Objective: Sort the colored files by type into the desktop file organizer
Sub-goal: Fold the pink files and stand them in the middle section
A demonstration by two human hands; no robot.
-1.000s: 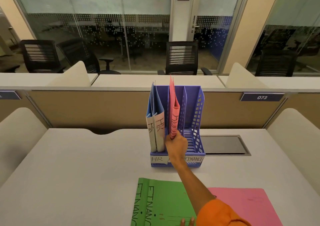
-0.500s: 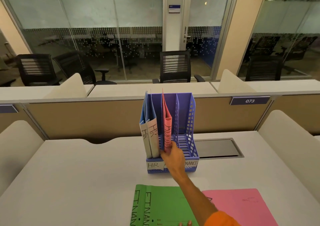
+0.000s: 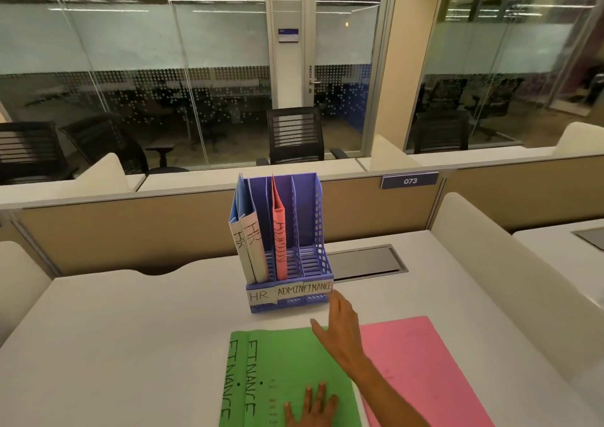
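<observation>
A blue plastic file organizer (image 3: 318, 224) stands mid-desk with front labels HR, ADMIN and FINANCE. Two blue HR files (image 3: 253, 247) stand in its left slot. A pink ADMIN file (image 3: 280, 240) stands upright in the middle slot. The right slot holds nothing. Green FINANCE files (image 3: 271, 374) lie flat at the near edge, with a pink file (image 3: 421, 371) flat to their right. My right hand (image 3: 340, 327) hovers open just in front of the organizer, above the green files. My left hand (image 3: 310, 407) rests flat on the green files.
A grey cable hatch (image 3: 366, 261) is set in the white desk (image 3: 130, 328) right of the organizer. Beige partitions (image 3: 510, 263) fence the desk at the back and both sides. Office chairs and glass walls lie beyond.
My right hand let go of the pink ADMIN file, now standing alone in the middle slot, and drew back toward me and to the right. The camera view tilted up.
</observation>
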